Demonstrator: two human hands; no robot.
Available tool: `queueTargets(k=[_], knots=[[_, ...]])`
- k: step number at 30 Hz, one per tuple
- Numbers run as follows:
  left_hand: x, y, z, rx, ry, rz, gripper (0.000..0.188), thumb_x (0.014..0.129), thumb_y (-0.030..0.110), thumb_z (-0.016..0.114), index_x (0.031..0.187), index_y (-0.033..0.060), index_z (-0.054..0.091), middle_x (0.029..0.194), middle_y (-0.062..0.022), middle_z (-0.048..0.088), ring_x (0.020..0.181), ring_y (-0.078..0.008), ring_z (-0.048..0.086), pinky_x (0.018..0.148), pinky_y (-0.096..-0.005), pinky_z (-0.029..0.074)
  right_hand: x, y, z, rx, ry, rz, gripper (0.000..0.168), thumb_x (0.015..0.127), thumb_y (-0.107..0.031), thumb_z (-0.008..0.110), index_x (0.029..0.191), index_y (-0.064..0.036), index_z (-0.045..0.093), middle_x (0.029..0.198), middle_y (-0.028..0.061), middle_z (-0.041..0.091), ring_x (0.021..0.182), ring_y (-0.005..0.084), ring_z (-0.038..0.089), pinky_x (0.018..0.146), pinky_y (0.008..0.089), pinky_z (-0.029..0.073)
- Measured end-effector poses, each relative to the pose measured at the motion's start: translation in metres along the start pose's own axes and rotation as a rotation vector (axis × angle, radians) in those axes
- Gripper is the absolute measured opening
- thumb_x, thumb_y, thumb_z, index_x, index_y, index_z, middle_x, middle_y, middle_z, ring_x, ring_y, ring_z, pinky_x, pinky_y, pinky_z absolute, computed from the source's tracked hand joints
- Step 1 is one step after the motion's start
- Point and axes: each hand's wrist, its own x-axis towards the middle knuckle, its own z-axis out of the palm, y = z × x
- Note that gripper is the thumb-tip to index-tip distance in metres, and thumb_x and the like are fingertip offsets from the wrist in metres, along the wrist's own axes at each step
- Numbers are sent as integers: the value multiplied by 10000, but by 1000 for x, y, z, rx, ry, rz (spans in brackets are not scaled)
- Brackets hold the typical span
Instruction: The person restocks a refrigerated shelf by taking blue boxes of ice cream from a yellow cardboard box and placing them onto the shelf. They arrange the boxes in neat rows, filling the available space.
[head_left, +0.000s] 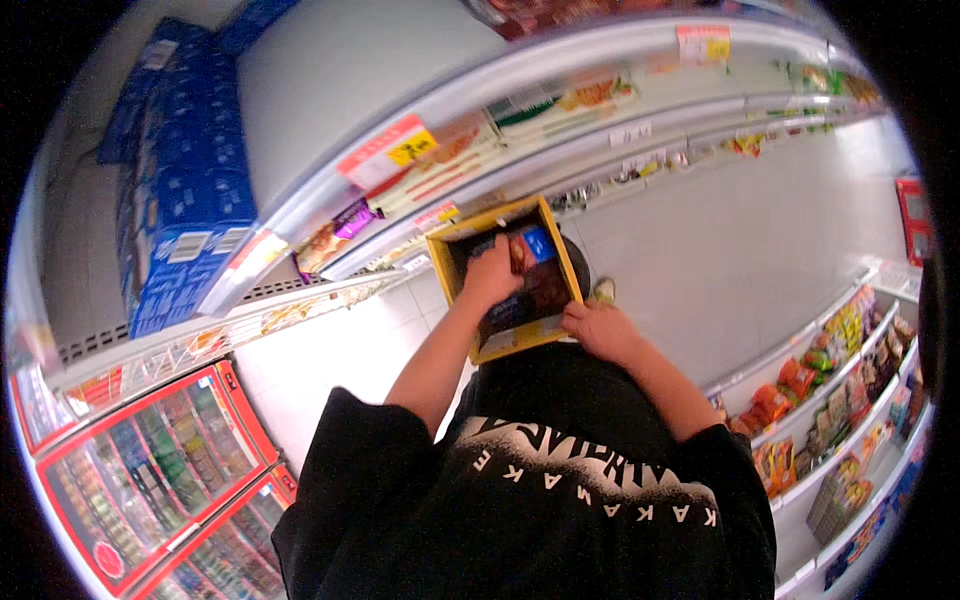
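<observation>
A yellow-edged cardboard box (564, 259), dark inside, is held tilted in front of my body. My left hand (495, 271) reaches down into it, its fingers closed against a blue and reddish-brown snack packet (534, 247). Darker contents lie below that packet in the box, too dim to name. My right hand (602, 328) grips the near right corner of the box rim from outside. Just beyond the box, on the shelf, lies a purple-wrapped snack (358, 219).
Store shelving (450, 112) with price tags runs along the far side. Stacked blue packages (191, 172) stand on the upper shelf at left. Red-framed glass-door coolers (150, 480) are at lower left. Racks of bagged snacks (810, 375) line the right, across a tiled floor (697, 240).
</observation>
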Motion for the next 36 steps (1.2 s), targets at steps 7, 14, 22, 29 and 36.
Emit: queueTargets(k=[7,14,22,29,36], knots=[[-80,15,-37,-542,241,84,801,745,300,813,1340,19,356,1079,-277,659,1038,-450,654,905,-455,534,7,-11,-66,123,-9,38,385,869,-311,702,1187,-103,638,1213,112,634,1135,360,599,954,452,509],[-122,30,-97,-445,413,340,820,715,284,828,1394,53,430,1231,-222,602,1136,-408,589,974,-462,464,0,-80,-185,180,660,-141,545,789,-212,775,1287,-102,583,1360,155,534,1214,369,555,1003,452,473],[-154,54,-135,-240,443,395,789,671,253,838,1372,71,523,1274,-151,600,1161,-346,557,980,-452,417,4,-142,-253,-416,382,-164,590,663,-269,830,1196,-136,615,1142,75,602,1045,268,615,956,425,457],[-148,31,-153,-208,900,590,739,664,250,866,1291,56,526,1309,-174,564,1195,-383,529,977,-496,417,-17,-133,-308,-257,519,-207,587,665,-284,847,1171,-81,630,1052,88,624,981,308,630,866,438,494],[-140,6,-174,-303,1432,827,507,780,192,741,1222,73,521,1215,-183,568,1136,-358,560,963,-487,448,-35,-135,-395,-267,915,-326,593,726,-228,832,1252,-46,627,1179,142,661,1059,334,650,923,409,515]])
